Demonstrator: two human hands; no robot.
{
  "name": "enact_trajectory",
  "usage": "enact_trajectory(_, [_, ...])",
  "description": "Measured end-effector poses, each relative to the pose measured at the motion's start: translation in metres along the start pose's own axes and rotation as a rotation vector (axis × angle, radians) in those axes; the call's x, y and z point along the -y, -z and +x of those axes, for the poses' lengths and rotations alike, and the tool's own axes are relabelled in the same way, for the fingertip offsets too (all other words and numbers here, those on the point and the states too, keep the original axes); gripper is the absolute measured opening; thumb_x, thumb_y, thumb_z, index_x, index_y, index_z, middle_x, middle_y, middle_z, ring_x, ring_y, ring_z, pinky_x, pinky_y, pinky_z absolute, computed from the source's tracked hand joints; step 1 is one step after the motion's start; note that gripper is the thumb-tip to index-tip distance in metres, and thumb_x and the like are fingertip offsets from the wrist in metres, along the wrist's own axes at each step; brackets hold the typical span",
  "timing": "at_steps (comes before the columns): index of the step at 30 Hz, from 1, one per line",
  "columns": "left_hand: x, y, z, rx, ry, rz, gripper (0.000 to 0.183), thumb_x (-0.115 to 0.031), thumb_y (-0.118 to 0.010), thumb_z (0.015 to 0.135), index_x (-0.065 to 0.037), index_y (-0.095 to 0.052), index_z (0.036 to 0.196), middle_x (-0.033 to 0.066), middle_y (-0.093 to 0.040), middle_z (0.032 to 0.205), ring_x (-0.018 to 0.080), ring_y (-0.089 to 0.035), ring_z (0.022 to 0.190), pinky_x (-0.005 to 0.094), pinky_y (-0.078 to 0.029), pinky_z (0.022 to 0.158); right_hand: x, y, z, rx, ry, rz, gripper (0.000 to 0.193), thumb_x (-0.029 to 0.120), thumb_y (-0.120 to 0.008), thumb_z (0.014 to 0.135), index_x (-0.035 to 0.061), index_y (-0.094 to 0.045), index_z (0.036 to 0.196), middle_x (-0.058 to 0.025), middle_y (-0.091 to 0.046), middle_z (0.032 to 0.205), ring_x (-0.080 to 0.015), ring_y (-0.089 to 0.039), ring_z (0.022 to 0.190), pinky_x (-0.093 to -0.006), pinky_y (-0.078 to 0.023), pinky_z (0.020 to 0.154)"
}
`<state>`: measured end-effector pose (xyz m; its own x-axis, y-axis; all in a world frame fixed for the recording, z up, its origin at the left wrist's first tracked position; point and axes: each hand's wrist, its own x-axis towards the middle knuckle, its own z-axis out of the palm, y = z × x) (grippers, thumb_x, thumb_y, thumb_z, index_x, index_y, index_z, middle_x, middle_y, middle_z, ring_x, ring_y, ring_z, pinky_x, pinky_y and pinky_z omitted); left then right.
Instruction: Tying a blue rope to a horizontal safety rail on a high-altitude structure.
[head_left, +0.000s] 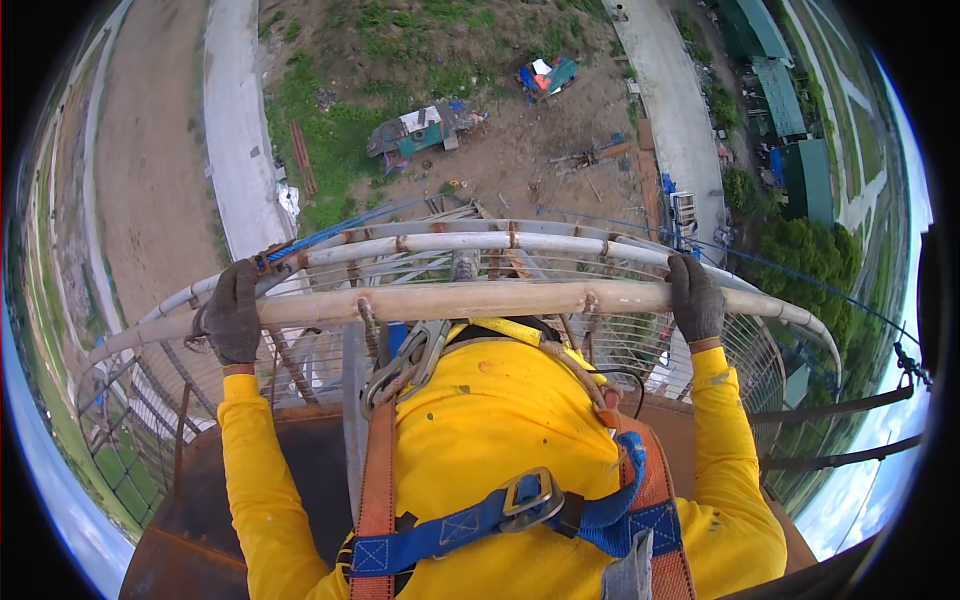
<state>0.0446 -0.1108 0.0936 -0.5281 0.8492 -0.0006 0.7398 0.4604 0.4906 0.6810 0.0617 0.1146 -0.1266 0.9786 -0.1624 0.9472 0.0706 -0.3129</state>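
Observation:
A worn, pale round guardrail (470, 302) runs across in front of my body, high above the ground. My left hand (232, 315), in a dark grey work glove, is closed around its left part. On the right part, my right hand (694, 300), gloved the same way, is wrapped over the rail. Beyond it curves a second white rail (440, 243) with rusty joints. Blue rope (330, 232) is tied to that rail near my left hand. An orange and blue safety harness (376, 480) crosses my yellow shirt, and a large metal snap hook (420, 352) hangs at its left strap.
Wire mesh (135, 425) encloses the sides below the rails. Rusty steel plate (215, 490) lies around me. A blue rope (800, 282) stretches off to the right, near dark metal bars (850, 405). Far below are a concrete road (238, 130), makeshift shelters (425, 130) and green-roofed sheds (806, 180).

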Motion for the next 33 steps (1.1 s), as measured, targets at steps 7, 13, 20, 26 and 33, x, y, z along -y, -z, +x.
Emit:
enact_trajectory(7, [0.005,-0.006,-0.001,-0.053,0.058,-0.014,0.028,-0.027,-0.059,0.1,-0.004,-0.07,0.113,0.0149,-0.073,0.105,0.0289,-0.071,0.095,0.0376,-0.054,0.084,-0.003,-0.004,0.002,-0.016,-0.047,-0.045,0.035,0.037,-0.048,0.101,0.0089,-0.069,0.104,-0.0129,-0.072,0.082,-0.0373,-0.068,0.082,-0.0491,-0.05,0.077])
enact_trajectory(13, [0.003,-0.006,-0.002,-0.122,0.011,0.036,0.027,-0.025,-0.059,0.1,-0.004,-0.07,0.112,0.0149,-0.074,0.1,0.0283,-0.071,0.09,0.0377,-0.054,0.081,-0.006,-0.003,0.001,-0.022,0.066,-0.098,0.037,0.039,-0.046,0.102,0.0101,-0.068,0.108,-0.0121,-0.072,0.086,-0.0374,-0.068,0.084,-0.0494,-0.05,0.079])
enact_trajectory(20, [0.005,-0.007,-0.004,-0.132,0.019,0.038,0.027,-0.026,-0.059,0.1,-0.005,-0.07,0.112,0.0152,-0.074,0.1,0.0297,-0.071,0.087,0.0393,-0.055,0.08,-0.014,-0.009,0.0,0.02,-0.009,-0.098,0.039,0.042,-0.045,0.102,0.011,-0.067,0.11,-0.0127,-0.073,0.09,-0.0381,-0.068,0.086,-0.0498,-0.05,0.079])
enact_trajectory(26, [0.006,-0.009,-0.005,-0.183,-0.021,0.039,0.028,-0.027,-0.058,0.101,-0.005,-0.07,0.112,0.015,-0.074,0.099,0.0296,-0.071,0.088,0.039,-0.054,0.081,-0.017,-0.012,0.0,-0.071,0.058,-0.103,0.036,0.039,-0.048,0.101,0.0106,-0.069,0.106,-0.0141,-0.072,0.088,-0.0385,-0.069,0.084,-0.0498,-0.05,0.078])
enact_trajectory(33, [0.004,-0.009,-0.005,-0.159,0.021,-0.021,0.028,-0.027,-0.057,0.102,-0.004,-0.071,0.112,0.0148,-0.074,0.099,0.0284,-0.071,0.088,0.0385,-0.055,0.08,-0.002,-0.005,0.001,-0.032,-0.085,-0.008,0.034,0.038,-0.05,0.101,0.01,-0.07,0.106,-0.0147,-0.072,0.088,-0.0382,-0.069,0.084,-0.0492,-0.051,0.078])
